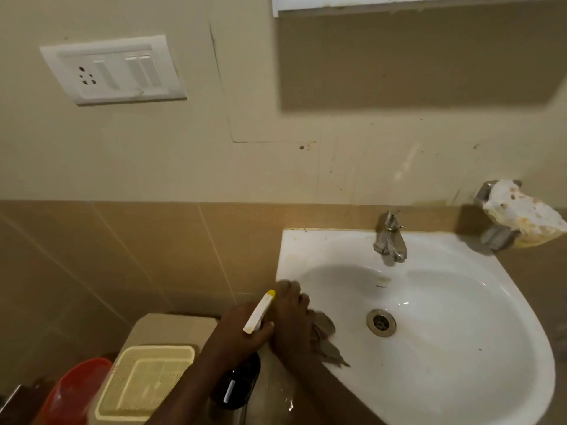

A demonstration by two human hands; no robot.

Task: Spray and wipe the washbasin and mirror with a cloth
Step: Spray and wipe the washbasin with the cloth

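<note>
A white washbasin (454,342) fills the lower right, with a steel drain (381,322) and a chrome tap (389,237) at its back. My right hand (291,320) presses a grey cloth (323,332) onto the basin's left rim. My left hand (236,335) sits just left of it, holding a spray bottle with a white and yellow nozzle (260,311) and a dark body (236,384) that hangs below the hand. Only the bottom edge of the mirror frame (399,3) shows at the top.
A wall soap holder (521,216) with a stained white lump hangs right of the tap. A beige bin (147,384) and a red bucket (73,391) stand at lower left. A switch plate (113,70) is on the wall at upper left.
</note>
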